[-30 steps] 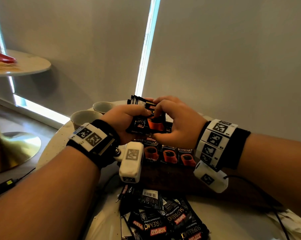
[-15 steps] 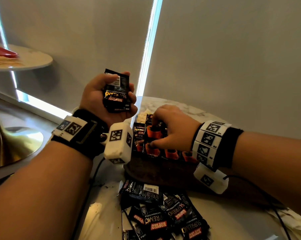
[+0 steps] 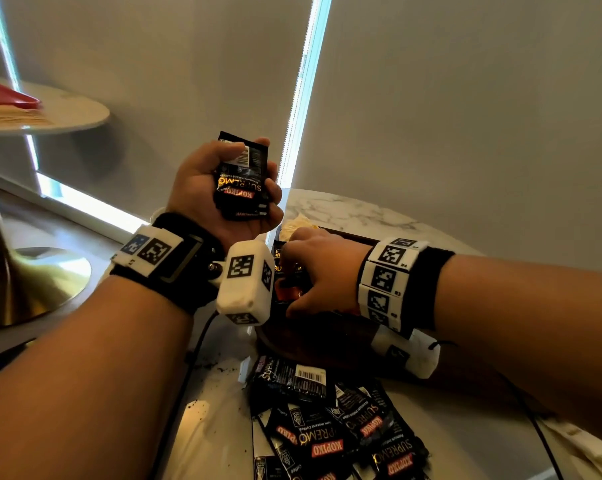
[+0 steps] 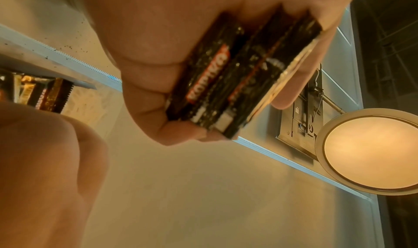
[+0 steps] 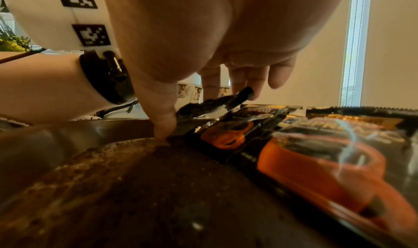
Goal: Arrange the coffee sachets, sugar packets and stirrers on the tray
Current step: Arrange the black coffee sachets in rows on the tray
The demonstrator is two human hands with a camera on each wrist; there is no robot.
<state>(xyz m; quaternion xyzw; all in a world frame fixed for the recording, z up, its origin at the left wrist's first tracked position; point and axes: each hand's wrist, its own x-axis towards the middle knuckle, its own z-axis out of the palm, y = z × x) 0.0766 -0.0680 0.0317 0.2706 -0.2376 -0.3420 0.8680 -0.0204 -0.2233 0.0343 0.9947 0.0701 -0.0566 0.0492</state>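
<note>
A small stack of black foil coffee sachets point(image 3: 241, 183) with red and gold lettering sits raised in the air, gripped in the left hand point(image 3: 220, 192); the thumb lies over the top sachet's white barcode end and the fingers curl round the far edge. From the left wrist view the stack point(image 4: 237, 76) shows edge-on, several sachets thick, squeezed between palm and fingertips.

Below and to the right, the right hand point(image 3: 318, 271) reaches down into the dark brown wooden tray point(image 3: 313, 341). Its thumb point(image 5: 164, 119) presses at the tray floor beside a row of black sachets printed with orange cups point(image 5: 316, 162) lying flat in the tray, while the fingers point(image 5: 239, 83) curl over the far end of one black sachet point(image 5: 217, 103) that is tipped up off the row. The hand looks to be pinching that sachet between thumb and fingers.

Nearer the person, a loose heap of the same black sachets point(image 3: 334, 420) lies spread on the white marbled round surface point(image 3: 355, 213), just in front of the tray. Dark specks are scattered on the surface near the heap's left edge.

Off to the left stands a second round table on a brass pedestal point(image 3: 33, 282), with a red object point(image 3: 5, 97) on top.
</note>
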